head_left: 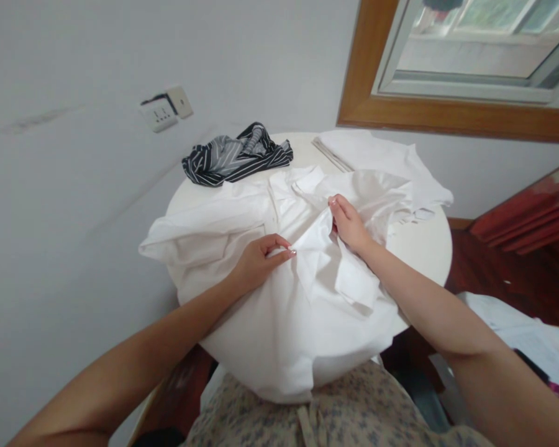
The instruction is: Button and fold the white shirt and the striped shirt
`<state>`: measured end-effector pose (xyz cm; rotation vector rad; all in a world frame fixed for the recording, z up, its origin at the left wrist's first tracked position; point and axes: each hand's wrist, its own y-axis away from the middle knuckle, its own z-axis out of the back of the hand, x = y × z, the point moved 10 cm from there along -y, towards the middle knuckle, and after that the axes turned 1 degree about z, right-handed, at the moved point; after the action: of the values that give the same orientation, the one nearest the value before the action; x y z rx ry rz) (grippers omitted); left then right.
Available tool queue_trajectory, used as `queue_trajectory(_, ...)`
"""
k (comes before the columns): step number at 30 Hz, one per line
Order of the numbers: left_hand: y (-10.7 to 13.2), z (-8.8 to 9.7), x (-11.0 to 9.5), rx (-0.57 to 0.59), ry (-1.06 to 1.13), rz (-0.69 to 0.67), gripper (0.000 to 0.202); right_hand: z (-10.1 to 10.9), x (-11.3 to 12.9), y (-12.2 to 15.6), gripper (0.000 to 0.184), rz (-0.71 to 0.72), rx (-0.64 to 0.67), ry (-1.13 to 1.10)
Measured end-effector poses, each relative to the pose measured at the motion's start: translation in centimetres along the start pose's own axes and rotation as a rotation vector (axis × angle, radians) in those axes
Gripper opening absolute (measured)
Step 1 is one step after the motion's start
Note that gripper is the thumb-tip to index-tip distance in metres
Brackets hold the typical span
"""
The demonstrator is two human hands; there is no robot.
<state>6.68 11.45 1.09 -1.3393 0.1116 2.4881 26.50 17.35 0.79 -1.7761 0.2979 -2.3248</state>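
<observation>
A white shirt (279,316) lies spread and rumpled over a round white table, its lower part hanging over the near edge. My left hand (258,261) pinches a fold of it between thumb and fingertips, near the middle. Farther up and to the right, my right hand (349,226) is closed on another edge of the same shirt. The cloth is pulled into a raised fold between the two hands. One sleeve-like piece spreads out to the left, and a loose flap hangs below my right wrist.
A black-and-white striped cloth (237,155) lies bunched at the back left of the round table (428,248). Another white cloth (377,152) lies at the back right. Wall sockets (161,113) and a wood-framed window (447,115) are behind. White items (517,329) sit low at the right.
</observation>
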Motion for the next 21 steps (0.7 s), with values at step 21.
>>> queue_trajectory(21,1.8,0.9,-1.6,-0.199,-0.333,-0.097,0.031,1.2,2.4,0.4,0.043,0.06,-0.04,-0.097)
